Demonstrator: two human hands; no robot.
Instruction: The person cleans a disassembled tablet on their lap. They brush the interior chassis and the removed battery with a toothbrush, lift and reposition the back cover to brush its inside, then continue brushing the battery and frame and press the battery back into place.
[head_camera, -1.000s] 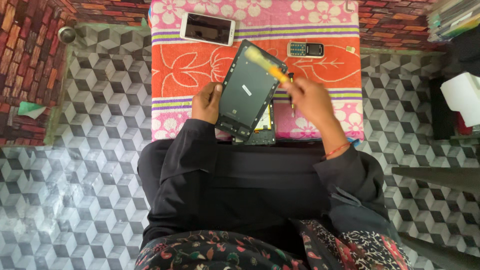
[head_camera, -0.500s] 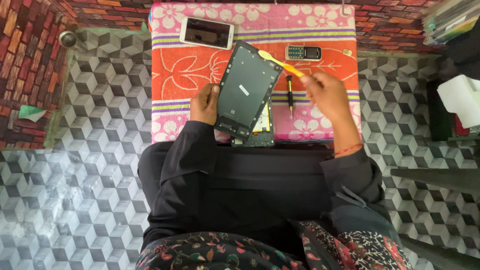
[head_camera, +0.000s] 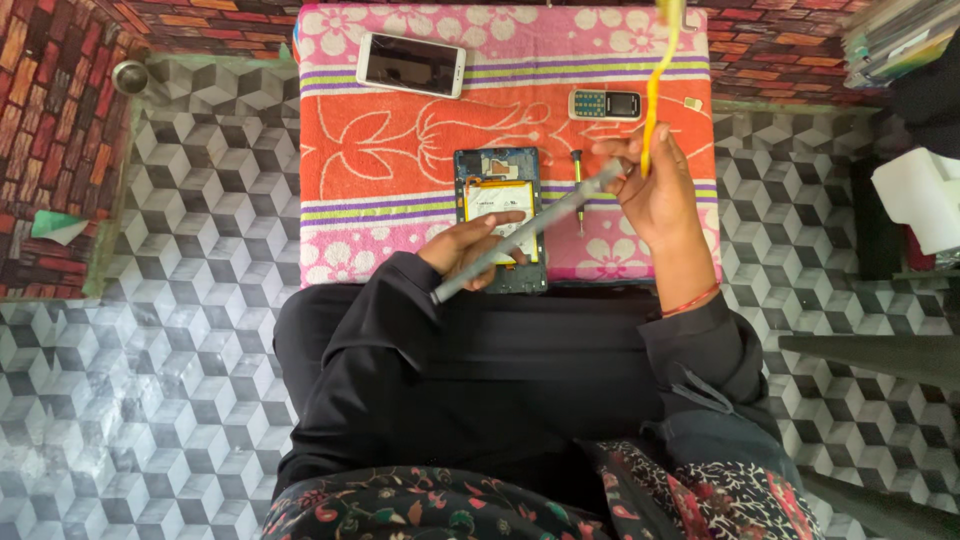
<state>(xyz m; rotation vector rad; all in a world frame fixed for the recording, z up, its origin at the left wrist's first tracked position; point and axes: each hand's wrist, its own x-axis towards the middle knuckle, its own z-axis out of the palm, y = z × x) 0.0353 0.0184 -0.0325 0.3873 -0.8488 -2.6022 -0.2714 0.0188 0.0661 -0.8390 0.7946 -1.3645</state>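
The opened tablet (head_camera: 500, 220) lies face down on the flowered towel (head_camera: 400, 130), its insides and pale battery showing, so the soft cloth cushions the screen side. The left hand (head_camera: 470, 250) rests on the tablet with fingers spread over the battery, seemingly pinning it flat. The right hand (head_camera: 655, 190) is closed around a yellow pry tool (head_camera: 655, 90) held upright, and also grips the upper end of the back cover (head_camera: 525, 235), seen edge-on as a grey strip slanting over the tablet, apparently lifted clear of it. A small screwdriver (head_camera: 578, 185) lies just beside the tablet within easy reach; a white phone (head_camera: 410, 65) and a small keypad phone (head_camera: 605, 103) sit farther up the towel.
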